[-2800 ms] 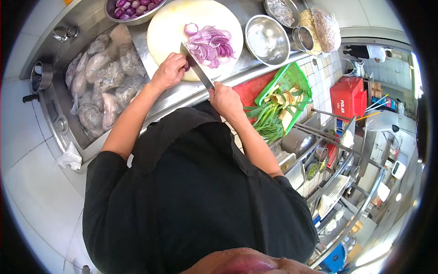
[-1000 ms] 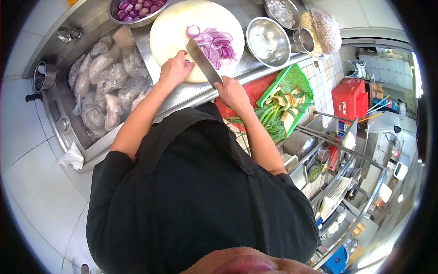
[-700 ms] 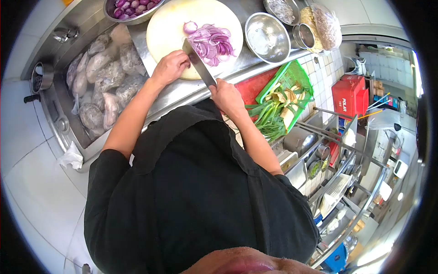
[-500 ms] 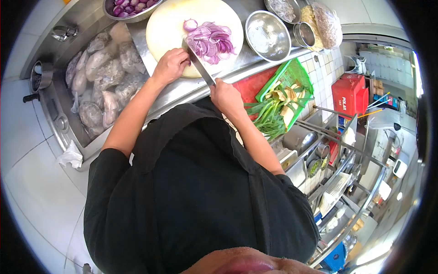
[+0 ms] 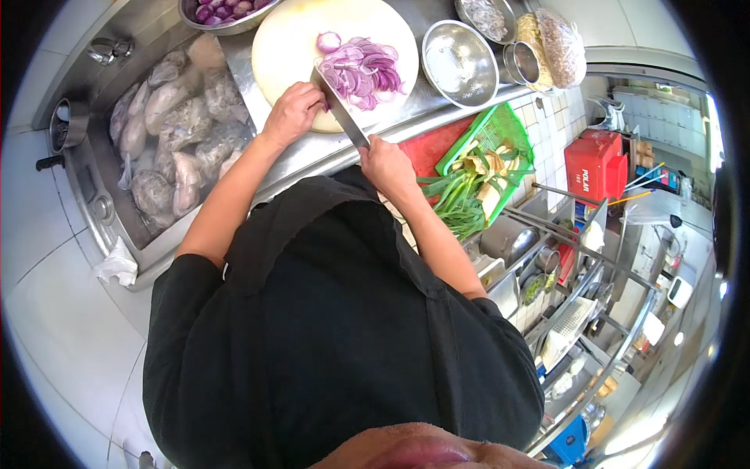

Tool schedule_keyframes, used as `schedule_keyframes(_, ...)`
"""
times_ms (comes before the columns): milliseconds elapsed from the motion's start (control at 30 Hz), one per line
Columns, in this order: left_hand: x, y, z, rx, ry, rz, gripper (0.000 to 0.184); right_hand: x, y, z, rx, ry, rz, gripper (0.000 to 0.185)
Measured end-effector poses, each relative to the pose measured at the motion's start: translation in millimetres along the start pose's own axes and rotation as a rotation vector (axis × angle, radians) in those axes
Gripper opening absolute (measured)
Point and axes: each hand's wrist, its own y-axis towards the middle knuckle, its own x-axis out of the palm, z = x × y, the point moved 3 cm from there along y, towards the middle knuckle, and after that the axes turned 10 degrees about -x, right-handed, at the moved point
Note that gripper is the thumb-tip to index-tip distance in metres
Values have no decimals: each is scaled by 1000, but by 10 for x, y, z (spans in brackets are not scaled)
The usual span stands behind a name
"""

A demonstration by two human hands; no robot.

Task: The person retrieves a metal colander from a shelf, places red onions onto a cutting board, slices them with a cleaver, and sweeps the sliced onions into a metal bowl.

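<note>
A round, pale cutting board [image 5: 281, 47] lies on the steel counter, with a heap of sliced red onion [image 5: 366, 69] on it. At the heap's far left sits an uncut red onion piece [image 5: 328, 41]. My right hand [image 5: 388, 166] is closed around the handle of a kitchen knife [image 5: 344, 116], whose blade reaches over the board to the near left edge of the slices. Beside the blade, my left hand [image 5: 294, 111] is closed with curled fingers; a bit of purple onion shows at the fingertips, mostly hidden by them.
Left of the board, a sink [image 5: 105, 207] holds several bagged pieces of meat. A bowl of red onions [image 5: 226, 27] stands behind. To the right are a steel bowl [image 5: 459, 64] and a small steel cup [image 5: 521, 62]. A green basket [image 5: 508, 129] with leeks sits lower down.
Both hands and the knife stay almost in the same place over the board. The whole view has shifted very slightly.
</note>
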Motion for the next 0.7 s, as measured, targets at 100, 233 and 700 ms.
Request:
schedule_keyframes(100,-13,5,-1,-22,-9,13,11,-21,35,4,-13,3,-10,27)
schedule_keyframes(233,-4,4,3,-14,-36,57,11,22,35,12,16,11,-24,26)
schedule_keyframes(700,-42,64,31,-38,-27,-31,6,-59,249,168,0,145,-67,35)
